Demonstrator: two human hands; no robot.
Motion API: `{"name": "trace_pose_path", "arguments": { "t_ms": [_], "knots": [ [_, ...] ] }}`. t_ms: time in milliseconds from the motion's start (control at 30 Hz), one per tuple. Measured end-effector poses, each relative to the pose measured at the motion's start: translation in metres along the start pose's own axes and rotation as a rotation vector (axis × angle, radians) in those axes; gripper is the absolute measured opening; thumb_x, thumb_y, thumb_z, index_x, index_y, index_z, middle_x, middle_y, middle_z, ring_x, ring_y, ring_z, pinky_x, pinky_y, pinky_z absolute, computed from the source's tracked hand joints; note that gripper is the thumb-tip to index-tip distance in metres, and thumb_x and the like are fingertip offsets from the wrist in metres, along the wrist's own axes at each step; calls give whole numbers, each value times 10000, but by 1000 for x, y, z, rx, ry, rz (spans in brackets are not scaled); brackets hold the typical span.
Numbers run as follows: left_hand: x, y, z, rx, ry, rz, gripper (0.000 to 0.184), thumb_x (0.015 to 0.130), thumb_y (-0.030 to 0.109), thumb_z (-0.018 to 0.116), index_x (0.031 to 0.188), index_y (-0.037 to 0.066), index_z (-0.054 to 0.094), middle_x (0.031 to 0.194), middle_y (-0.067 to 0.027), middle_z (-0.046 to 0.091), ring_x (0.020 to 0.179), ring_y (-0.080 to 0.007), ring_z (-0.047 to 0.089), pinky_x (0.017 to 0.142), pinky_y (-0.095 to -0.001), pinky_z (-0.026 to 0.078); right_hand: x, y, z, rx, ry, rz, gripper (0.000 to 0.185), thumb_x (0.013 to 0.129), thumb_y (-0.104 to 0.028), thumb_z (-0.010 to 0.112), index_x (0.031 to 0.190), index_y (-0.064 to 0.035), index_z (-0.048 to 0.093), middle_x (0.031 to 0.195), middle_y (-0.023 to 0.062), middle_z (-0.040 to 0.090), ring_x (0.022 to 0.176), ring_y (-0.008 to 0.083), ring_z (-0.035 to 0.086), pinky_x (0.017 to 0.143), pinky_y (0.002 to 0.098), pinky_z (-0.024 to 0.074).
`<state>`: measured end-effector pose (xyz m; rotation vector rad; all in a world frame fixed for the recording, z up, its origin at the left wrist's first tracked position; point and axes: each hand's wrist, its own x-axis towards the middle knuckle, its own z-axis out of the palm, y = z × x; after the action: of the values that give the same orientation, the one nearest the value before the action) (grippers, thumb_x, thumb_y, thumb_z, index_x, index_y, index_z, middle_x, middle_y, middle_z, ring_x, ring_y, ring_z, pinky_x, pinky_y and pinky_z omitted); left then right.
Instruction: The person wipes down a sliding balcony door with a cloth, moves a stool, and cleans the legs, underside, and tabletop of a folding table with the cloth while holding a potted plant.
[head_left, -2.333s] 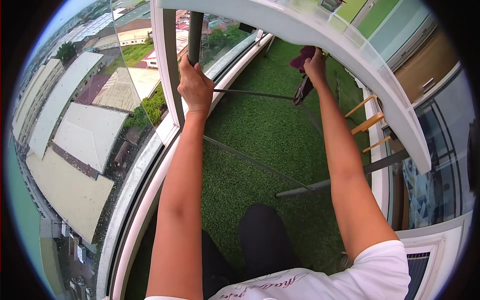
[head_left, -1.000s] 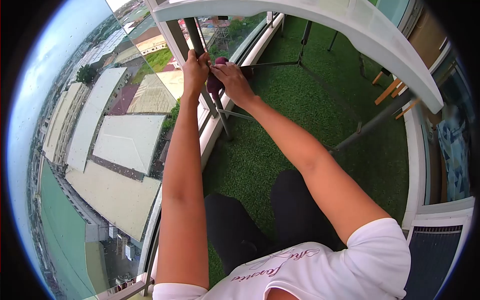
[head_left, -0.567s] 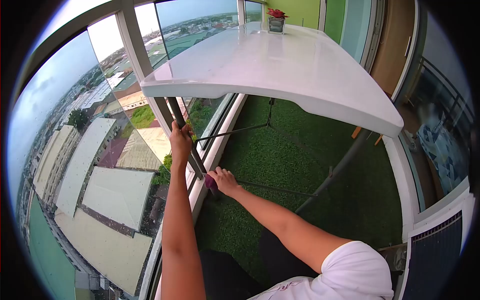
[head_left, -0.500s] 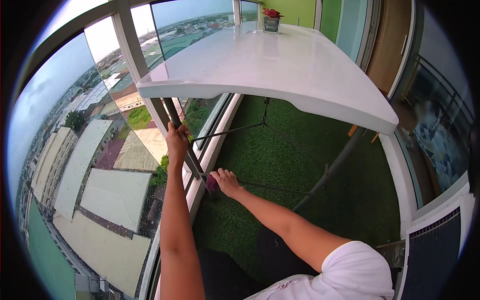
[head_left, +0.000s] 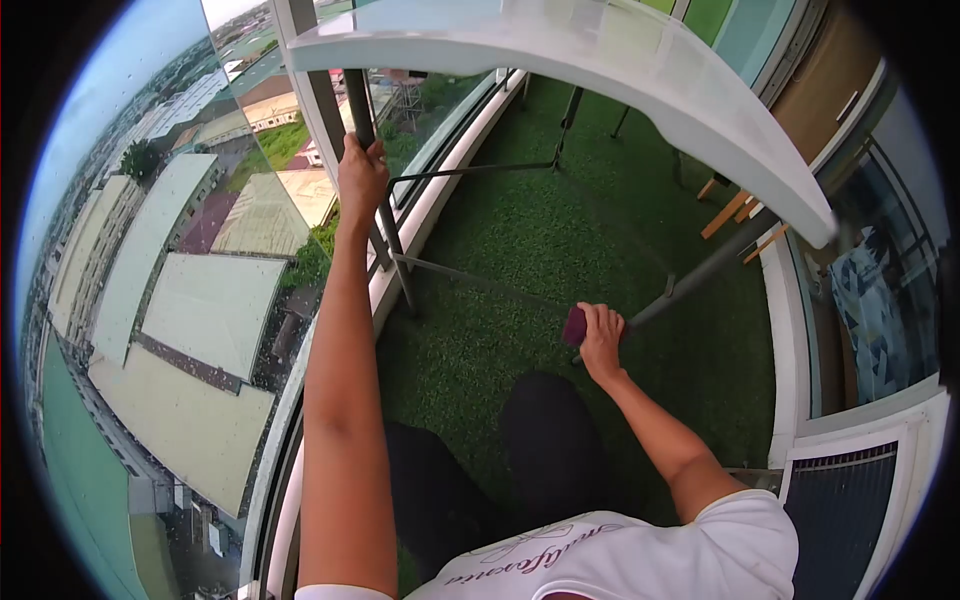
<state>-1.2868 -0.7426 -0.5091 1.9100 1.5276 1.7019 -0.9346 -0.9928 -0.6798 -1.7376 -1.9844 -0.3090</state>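
Note:
My left hand (head_left: 362, 185) is wrapped round the grey metal table leg (head_left: 358, 97) near the window, just below the tabletop. In my right hand (head_left: 601, 338) is a dark maroon cloth (head_left: 574, 326), folded or bunched small. It rests at the right end of the thin crossbar (head_left: 480, 284), close to the other table leg (head_left: 705, 268). Above both hands spreads the white folding table (head_left: 560, 50), its near edge curved by the lens. A black brace (head_left: 475, 171) runs under the tabletop.
Green artificial turf (head_left: 500, 230) covers the balcony floor. Glass panes with a white sill (head_left: 440, 185) stand on the left, rooftops far below. Wooden legs (head_left: 725, 208) show beyond the table, and a sliding door (head_left: 875, 290) and a louvred unit (head_left: 840, 520) are on the right.
My right hand has slid the cloth along the crossbar from the left leg toward the right one. My left hand stays on the leg. The view has tipped downward.

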Motion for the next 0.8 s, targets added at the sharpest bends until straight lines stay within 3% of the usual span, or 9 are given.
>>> {"name": "trace_pose_path", "arguments": {
  "t_ms": [33,167,267,400,467,600,800],
  "knots": [
    [2,4,-3,9,-41,-66,194,887,142,563,956,3,445,797,-280,610,803,-472,591,676,-523,451,9,-16,11,48,20,26,478,741,88,517,1191,-68,475,1043,115,489,975,311,477,905,459,329],
    [-2,10,-7,34,-36,-6,215,862,120,590,956,-12,449,818,-281,614,814,-460,597,697,-506,457,67,-96,71,294,47,-98,622,668,59,545,1258,-49,380,1147,154,456,1110,330,437,965,477,270],
    [-4,11,-9,50,-41,-5,223,857,119,597,951,-19,449,819,-277,616,807,-455,602,692,-500,462,125,-171,118,294,133,-246,367,746,-48,546,1097,-61,438,1030,145,475,982,323,467,846,451,311],
    [-1,7,-7,77,-36,9,204,853,104,582,963,-14,457,800,-261,628,782,-452,611,665,-485,477,166,-229,153,183,67,-252,268,762,-80,563,1020,-81,491,993,137,488,1006,308,485,854,446,330],
    [-2,5,-7,89,-33,78,198,855,104,576,979,-3,465,799,-224,648,771,-404,641,658,-454,495,162,-216,156,125,117,-284,193,805,-96,541,995,-101,511,980,113,499,984,282,512,847,414,358],
    [-5,21,-11,150,-83,-7,172,866,89,559,990,10,468,817,-155,681,745,-289,681,662,-407,515,109,-137,102,129,95,-242,152,834,-92,518,982,-126,526,1020,89,517,948,246,530,839,370,379],
    [-6,15,-7,158,-45,35,156,885,82,541,1002,10,468,801,-154,672,733,-295,676,653,-399,515,-4,2,3,69,47,-103,347,728,96,530,1017,-97,534,1093,95,521,1055,288,510,932,423,365]
  ]
}}
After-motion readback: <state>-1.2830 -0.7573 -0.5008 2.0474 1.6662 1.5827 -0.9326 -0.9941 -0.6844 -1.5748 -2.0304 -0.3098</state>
